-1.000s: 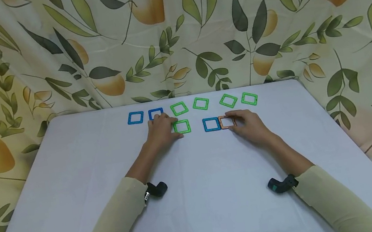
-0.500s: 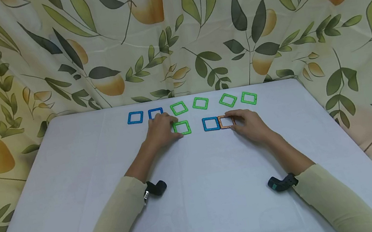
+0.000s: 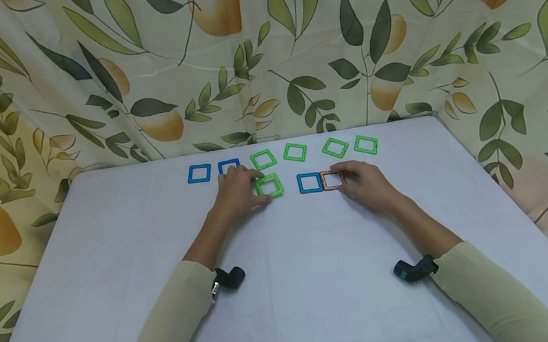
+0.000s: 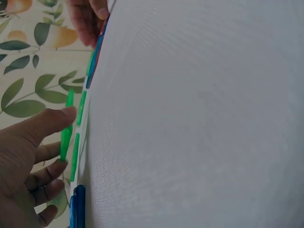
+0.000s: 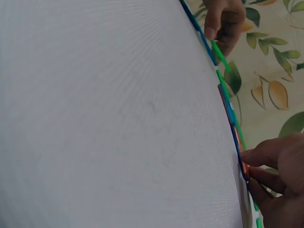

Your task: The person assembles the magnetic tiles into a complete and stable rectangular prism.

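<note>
A green square-frame magnetic tile [image 3: 280, 185] is pinched by my left hand [image 3: 236, 193] between thumb and fingers. In the left wrist view this green tile [image 4: 66, 142] hangs slightly above the table, tilted. My right hand [image 3: 370, 187] pinches an orange square-frame tile [image 3: 333, 188] lying on the table. Edge to edge with it on the left lies a blue tile [image 3: 300, 185]. The right wrist view shows the orange tile [image 5: 245, 170] with a dark blue edge beneath it. A gap separates the green tile from the blue one.
Along the far edge of the white table [image 3: 292, 287] lies a row of square-frame tiles. On its left are a blue tile [image 3: 199, 181] and another blue tile [image 3: 228, 161], partly behind my left hand. Several green tiles [image 3: 296, 160] continue rightward. A patterned curtain [image 3: 288, 55] hangs behind.
My left hand has raised the green tile slightly from the table and tilted it. My right hand with the orange and blue tiles looks nearly unmoved.
</note>
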The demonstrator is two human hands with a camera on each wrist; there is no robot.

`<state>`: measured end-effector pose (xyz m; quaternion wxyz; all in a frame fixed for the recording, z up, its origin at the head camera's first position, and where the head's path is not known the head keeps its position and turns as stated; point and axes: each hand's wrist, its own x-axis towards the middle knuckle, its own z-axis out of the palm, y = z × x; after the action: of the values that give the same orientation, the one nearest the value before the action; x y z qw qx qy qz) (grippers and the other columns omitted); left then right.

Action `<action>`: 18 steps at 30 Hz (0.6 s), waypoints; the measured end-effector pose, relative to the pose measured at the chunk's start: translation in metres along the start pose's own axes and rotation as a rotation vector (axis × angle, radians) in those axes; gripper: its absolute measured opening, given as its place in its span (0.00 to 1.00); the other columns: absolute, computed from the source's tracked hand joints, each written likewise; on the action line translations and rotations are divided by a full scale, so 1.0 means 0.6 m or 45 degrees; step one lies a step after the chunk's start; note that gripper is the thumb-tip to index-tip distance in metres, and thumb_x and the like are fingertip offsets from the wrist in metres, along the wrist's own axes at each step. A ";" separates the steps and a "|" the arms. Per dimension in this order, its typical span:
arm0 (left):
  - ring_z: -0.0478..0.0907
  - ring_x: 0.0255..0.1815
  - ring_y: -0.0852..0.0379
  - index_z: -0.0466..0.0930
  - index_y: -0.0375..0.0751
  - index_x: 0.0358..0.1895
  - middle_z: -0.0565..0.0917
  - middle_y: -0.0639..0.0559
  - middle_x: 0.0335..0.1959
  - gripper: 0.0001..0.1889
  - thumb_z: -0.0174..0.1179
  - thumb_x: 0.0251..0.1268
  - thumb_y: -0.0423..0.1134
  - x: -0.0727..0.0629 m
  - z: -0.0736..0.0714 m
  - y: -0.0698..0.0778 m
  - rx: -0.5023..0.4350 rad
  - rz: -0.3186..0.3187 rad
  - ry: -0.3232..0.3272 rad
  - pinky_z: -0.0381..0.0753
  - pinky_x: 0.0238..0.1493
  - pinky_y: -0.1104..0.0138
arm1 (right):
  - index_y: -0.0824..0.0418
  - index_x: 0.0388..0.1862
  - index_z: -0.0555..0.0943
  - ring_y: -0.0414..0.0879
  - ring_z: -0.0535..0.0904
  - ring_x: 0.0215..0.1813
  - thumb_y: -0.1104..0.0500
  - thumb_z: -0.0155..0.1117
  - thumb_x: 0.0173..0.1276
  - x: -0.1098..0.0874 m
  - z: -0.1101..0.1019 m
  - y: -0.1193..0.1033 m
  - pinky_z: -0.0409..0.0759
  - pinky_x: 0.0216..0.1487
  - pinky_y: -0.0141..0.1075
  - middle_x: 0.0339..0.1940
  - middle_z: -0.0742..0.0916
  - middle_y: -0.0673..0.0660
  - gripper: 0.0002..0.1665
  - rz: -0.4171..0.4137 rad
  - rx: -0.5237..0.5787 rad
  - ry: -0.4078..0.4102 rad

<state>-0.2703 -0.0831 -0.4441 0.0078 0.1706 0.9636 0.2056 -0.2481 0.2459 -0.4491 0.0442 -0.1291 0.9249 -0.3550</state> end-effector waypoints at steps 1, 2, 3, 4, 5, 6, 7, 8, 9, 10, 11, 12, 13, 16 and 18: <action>0.71 0.53 0.47 0.87 0.46 0.62 0.83 0.47 0.53 0.30 0.78 0.58 0.56 0.000 -0.001 0.001 -0.003 0.007 0.010 0.68 0.54 0.50 | 0.64 0.71 0.78 0.60 0.69 0.77 0.69 0.67 0.73 0.000 0.001 0.000 0.64 0.76 0.54 0.72 0.79 0.64 0.28 -0.003 0.002 0.005; 0.71 0.53 0.47 0.87 0.46 0.62 0.83 0.47 0.52 0.30 0.78 0.58 0.56 0.000 -0.002 0.003 -0.009 0.013 0.017 0.68 0.54 0.50 | 0.64 0.71 0.78 0.60 0.70 0.77 0.69 0.68 0.73 -0.001 0.001 0.000 0.65 0.76 0.54 0.72 0.79 0.64 0.28 -0.006 0.005 0.009; 0.72 0.53 0.47 0.87 0.46 0.62 0.84 0.47 0.51 0.30 0.78 0.58 0.56 0.000 -0.003 0.004 -0.014 0.018 0.026 0.68 0.54 0.50 | 0.64 0.71 0.79 0.60 0.70 0.76 0.70 0.68 0.73 -0.001 0.002 0.000 0.65 0.76 0.54 0.72 0.79 0.64 0.28 -0.010 0.007 0.013; 0.73 0.53 0.47 0.87 0.45 0.61 0.84 0.47 0.50 0.30 0.78 0.58 0.56 0.000 -0.003 0.005 -0.021 0.025 0.031 0.68 0.54 0.50 | 0.64 0.70 0.79 0.60 0.70 0.76 0.70 0.68 0.72 0.000 0.003 0.000 0.65 0.76 0.54 0.72 0.79 0.64 0.28 -0.015 0.009 0.015; 0.73 0.53 0.48 0.87 0.45 0.61 0.85 0.48 0.49 0.30 0.78 0.58 0.57 0.000 -0.003 0.006 -0.028 0.033 0.035 0.68 0.54 0.50 | 0.64 0.70 0.79 0.60 0.70 0.76 0.70 0.68 0.72 0.000 0.004 0.000 0.65 0.76 0.54 0.72 0.79 0.64 0.27 -0.018 0.008 0.018; 0.74 0.53 0.48 0.88 0.45 0.60 0.85 0.48 0.49 0.30 0.78 0.58 0.57 0.000 -0.003 0.007 -0.035 0.040 0.039 0.68 0.54 0.50 | 0.64 0.70 0.80 0.60 0.71 0.76 0.70 0.68 0.72 0.000 0.005 0.000 0.66 0.75 0.54 0.71 0.79 0.64 0.27 -0.018 0.012 0.019; 0.75 0.53 0.48 0.88 0.45 0.60 0.85 0.48 0.48 0.30 0.78 0.57 0.57 0.000 -0.002 0.008 -0.046 0.047 0.042 0.68 0.54 0.50 | 0.64 0.69 0.80 0.60 0.71 0.75 0.70 0.69 0.72 0.000 0.005 -0.001 0.66 0.75 0.54 0.71 0.79 0.64 0.27 -0.015 0.015 0.020; 0.75 0.53 0.49 0.88 0.45 0.60 0.86 0.48 0.48 0.30 0.78 0.57 0.57 0.001 -0.002 0.008 -0.059 0.052 0.045 0.68 0.55 0.50 | 0.63 0.69 0.80 0.60 0.71 0.75 0.69 0.69 0.72 0.000 0.006 -0.001 0.66 0.75 0.54 0.71 0.79 0.64 0.27 -0.015 0.013 0.018; 0.76 0.53 0.49 0.88 0.45 0.59 0.86 0.49 0.47 0.30 0.78 0.57 0.57 0.002 -0.001 0.008 -0.071 0.058 0.049 0.68 0.55 0.49 | 0.63 0.69 0.80 0.59 0.71 0.75 0.69 0.69 0.72 0.000 0.007 -0.001 0.66 0.75 0.54 0.71 0.79 0.63 0.27 -0.010 0.011 0.016; 0.77 0.53 0.49 0.88 0.45 0.59 0.86 0.49 0.47 0.30 0.78 0.57 0.57 0.002 0.000 0.009 -0.081 0.066 0.054 0.67 0.55 0.49 | 0.63 0.69 0.80 0.59 0.71 0.75 0.69 0.69 0.72 0.000 0.008 -0.002 0.67 0.75 0.53 0.71 0.79 0.63 0.27 -0.008 0.012 0.014; 0.77 0.53 0.50 0.87 0.45 0.59 0.87 0.50 0.47 0.30 0.78 0.57 0.57 0.003 0.001 0.010 -0.090 0.072 0.062 0.67 0.54 0.50 | 0.63 0.69 0.80 0.59 0.71 0.75 0.69 0.69 0.72 0.000 0.008 -0.004 0.67 0.75 0.53 0.71 0.79 0.63 0.27 -0.005 0.011 0.013; 0.78 0.52 0.50 0.87 0.44 0.58 0.87 0.50 0.47 0.30 0.78 0.57 0.57 0.005 0.002 0.010 -0.098 0.079 0.069 0.67 0.54 0.50 | 0.63 0.69 0.80 0.59 0.71 0.75 0.69 0.69 0.72 0.000 0.009 -0.005 0.67 0.75 0.53 0.71 0.79 0.64 0.27 -0.004 0.011 0.012; 0.79 0.52 0.51 0.87 0.44 0.58 0.87 0.50 0.47 0.30 0.78 0.57 0.57 0.006 0.002 0.011 -0.105 0.086 0.077 0.67 0.54 0.50 | 0.63 0.69 0.80 0.59 0.71 0.75 0.69 0.69 0.72 0.000 0.009 -0.006 0.67 0.75 0.53 0.71 0.79 0.63 0.27 -0.003 0.010 0.012; 0.80 0.53 0.51 0.86 0.43 0.58 0.88 0.50 0.47 0.30 0.78 0.57 0.57 0.008 0.002 0.016 -0.122 0.095 0.086 0.66 0.54 0.50 | 0.63 0.69 0.80 0.60 0.71 0.75 0.70 0.68 0.71 -0.001 0.009 -0.009 0.68 0.75 0.53 0.70 0.79 0.63 0.27 -0.003 0.007 0.014; 0.79 0.53 0.51 0.85 0.43 0.58 0.88 0.50 0.47 0.30 0.78 0.57 0.56 0.009 0.002 0.020 -0.140 0.093 0.076 0.66 0.54 0.50 | 0.64 0.69 0.80 0.60 0.71 0.75 0.71 0.67 0.71 -0.001 0.008 -0.010 0.68 0.74 0.53 0.70 0.79 0.64 0.27 -0.007 0.004 0.015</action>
<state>-0.2712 -0.0709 -0.4400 -0.0191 0.1987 0.9438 0.2635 -0.2456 0.2387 -0.4488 0.0378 -0.1294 0.9243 -0.3572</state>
